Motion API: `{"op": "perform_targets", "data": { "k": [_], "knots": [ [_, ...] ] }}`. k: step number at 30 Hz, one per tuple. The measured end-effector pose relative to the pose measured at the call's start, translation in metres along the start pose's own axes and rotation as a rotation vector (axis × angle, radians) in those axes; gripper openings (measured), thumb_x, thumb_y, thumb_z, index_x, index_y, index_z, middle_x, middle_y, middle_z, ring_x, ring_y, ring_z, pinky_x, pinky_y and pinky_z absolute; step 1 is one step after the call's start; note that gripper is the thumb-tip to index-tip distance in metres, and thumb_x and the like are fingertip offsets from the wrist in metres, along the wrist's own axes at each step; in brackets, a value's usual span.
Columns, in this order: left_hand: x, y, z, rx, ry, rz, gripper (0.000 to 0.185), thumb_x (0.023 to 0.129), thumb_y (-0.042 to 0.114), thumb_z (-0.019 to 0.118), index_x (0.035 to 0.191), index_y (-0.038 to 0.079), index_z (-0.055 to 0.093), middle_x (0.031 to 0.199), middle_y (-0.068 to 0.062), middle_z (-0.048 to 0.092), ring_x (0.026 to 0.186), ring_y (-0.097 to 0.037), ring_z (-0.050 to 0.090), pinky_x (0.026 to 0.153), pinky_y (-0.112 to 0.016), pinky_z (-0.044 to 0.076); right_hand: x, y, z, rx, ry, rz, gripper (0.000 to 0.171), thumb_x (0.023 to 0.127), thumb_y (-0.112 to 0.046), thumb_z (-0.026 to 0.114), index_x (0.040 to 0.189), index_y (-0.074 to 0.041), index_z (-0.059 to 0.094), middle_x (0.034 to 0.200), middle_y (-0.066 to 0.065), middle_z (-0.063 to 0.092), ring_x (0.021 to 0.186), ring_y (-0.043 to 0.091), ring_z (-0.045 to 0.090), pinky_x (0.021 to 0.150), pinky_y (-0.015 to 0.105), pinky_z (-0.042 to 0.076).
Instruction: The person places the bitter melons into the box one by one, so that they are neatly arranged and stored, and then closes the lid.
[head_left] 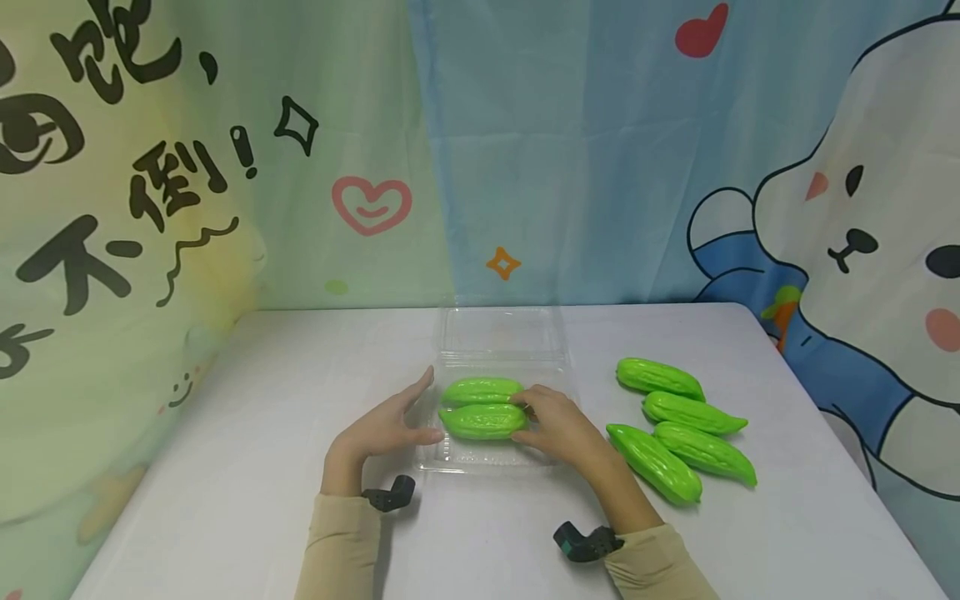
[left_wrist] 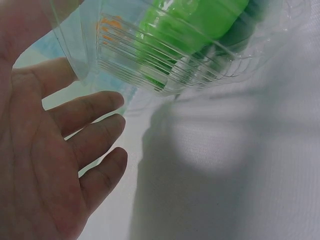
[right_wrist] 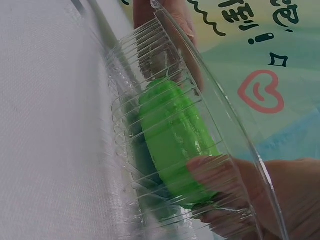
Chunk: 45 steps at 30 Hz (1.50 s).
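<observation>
Two bright green bitter melons lie side by side in a clear plastic clamshell box [head_left: 480, 460], its lid folded back. The thumb and fingers of my right hand [head_left: 558, 429] are curled about the right end of the nearer bitter melon [head_left: 480, 422]. In the right wrist view, the thumb lies against that bitter melon [right_wrist: 172, 135], seen through the ribbed wall. Behind it, the farther bitter melon [head_left: 480, 390] is close to the right fingertips. My left hand [head_left: 386, 425] is at the box's left side, thumb and fingers spread; its palm [left_wrist: 40, 150] shows in the left wrist view.
Several loose bitter melons [head_left: 678, 412] lie in a group on the white table [head_left: 262, 433], right of the box. The transparent lid [head_left: 502, 333] extends toward the back edge. A printed curtain [head_left: 517, 150] hangs behind the table.
</observation>
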<state>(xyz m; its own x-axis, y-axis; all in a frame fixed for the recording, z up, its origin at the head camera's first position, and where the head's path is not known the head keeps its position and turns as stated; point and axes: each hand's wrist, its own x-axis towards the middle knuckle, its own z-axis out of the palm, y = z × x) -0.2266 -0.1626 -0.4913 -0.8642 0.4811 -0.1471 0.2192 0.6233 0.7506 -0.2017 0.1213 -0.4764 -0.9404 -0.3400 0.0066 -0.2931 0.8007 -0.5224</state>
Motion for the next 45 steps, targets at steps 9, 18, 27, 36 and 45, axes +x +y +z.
{"op": "perform_targets", "data": {
  "k": [9,18,27,36,45],
  "knots": [
    [0.0005,0.0011,-0.0005,0.006,-0.001,0.004,0.103,0.078,0.044,0.074,0.154,0.018,0.008,0.16,-0.002,0.012,0.147,-0.025,0.013,0.121,-0.043,0.014,0.0007,-0.0013,0.0005,-0.025,-0.011,0.026,0.051,0.074,-0.022,0.081,0.119,-0.008,0.063,0.107,0.003,0.065,0.095,0.016,0.061,0.086,0.033,0.053],
    [-0.0001,0.0028,-0.0009,0.008,-0.003,-0.006,0.104,0.078,0.044,0.075,0.154,0.02,0.008,0.16,-0.002,0.013,0.147,-0.024,0.014,0.121,-0.043,0.015,0.0007,-0.001,0.002,-0.036,-0.019,0.028,0.051,0.074,-0.023,0.081,0.119,-0.01,0.063,0.108,0.002,0.065,0.095,0.015,0.061,0.086,0.033,0.054],
    [0.0002,0.0009,0.0002,-0.011,-0.004,-0.003,0.105,0.077,0.043,0.076,0.154,0.02,0.008,0.16,-0.002,0.012,0.147,-0.023,0.013,0.121,-0.044,0.014,-0.0003,-0.0015,0.002,-0.037,-0.032,0.032,0.053,0.073,-0.023,0.081,0.121,-0.009,0.063,0.108,0.003,0.065,0.097,0.017,0.062,0.087,0.034,0.054],
    [0.0001,0.0017,0.0006,-0.012,-0.005,-0.011,0.105,0.077,0.043,0.075,0.154,0.019,0.008,0.16,-0.003,0.013,0.147,-0.024,0.013,0.121,-0.045,0.013,-0.0019,-0.0026,0.001,-0.041,-0.033,0.034,0.052,0.074,-0.023,0.081,0.121,-0.009,0.063,0.108,0.003,0.065,0.096,0.018,0.062,0.086,0.034,0.054],
    [-0.0002,0.0021,0.0009,-0.009,0.0,-0.014,0.105,0.077,0.044,0.076,0.154,0.019,0.009,0.16,-0.003,0.013,0.147,-0.024,0.013,0.121,-0.045,0.014,-0.0021,-0.0032,0.0014,-0.045,-0.025,0.041,0.052,0.075,-0.025,0.08,0.121,-0.008,0.062,0.109,0.004,0.065,0.097,0.018,0.062,0.087,0.034,0.054]
  ]
}}
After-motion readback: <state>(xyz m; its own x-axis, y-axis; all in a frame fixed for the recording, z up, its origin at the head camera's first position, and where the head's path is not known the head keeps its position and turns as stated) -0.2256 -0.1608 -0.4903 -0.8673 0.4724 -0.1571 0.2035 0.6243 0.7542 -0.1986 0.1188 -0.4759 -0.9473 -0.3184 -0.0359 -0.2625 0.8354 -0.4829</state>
